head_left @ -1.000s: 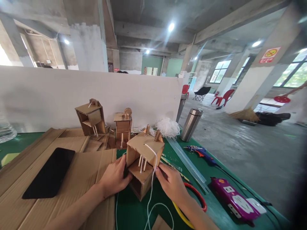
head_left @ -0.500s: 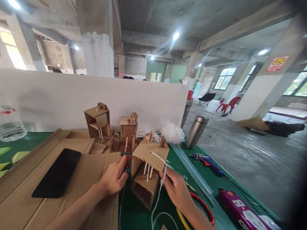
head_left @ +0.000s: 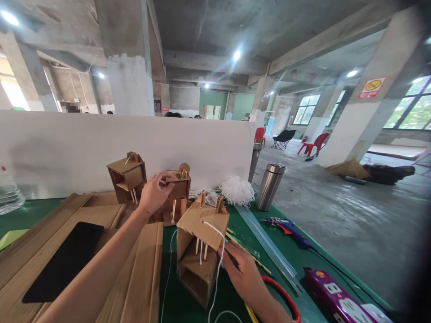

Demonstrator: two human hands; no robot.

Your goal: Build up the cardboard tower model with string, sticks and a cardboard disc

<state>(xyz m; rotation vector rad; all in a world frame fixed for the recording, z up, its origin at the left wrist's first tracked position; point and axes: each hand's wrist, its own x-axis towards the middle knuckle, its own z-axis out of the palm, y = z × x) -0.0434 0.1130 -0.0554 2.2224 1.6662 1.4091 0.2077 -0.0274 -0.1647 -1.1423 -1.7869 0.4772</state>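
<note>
clamps the middle box (head_left: 179,191) by its top edge with the nearer, left hand (head_left: 155,194); to that hand's right, beyond the near box (head_left: 208,269), long axis roughly upright. touches the near box with the right hand (head_left: 244,271), grip impossible to tell. with the left box (head_left: 123,166), three boxes; one phone (head_left: 65,262), one glue gun (head_left: 291,231).

L hand (head_left: 156,194) was at top of mid box (head_left: 178,191), w/ L box (head_left: 133,177) just L & phone (head_left: 63,262) nearer L on cardbd sheet (head_left: 144,260), R hand (head_left: 243,269) at R side of near box (head_left: 191,263), w/ string pile (head_left: 237,190) beyond, flask (head_left: 270,186) beyond-R, glue gun (head_left: 292,232) R.
</note>
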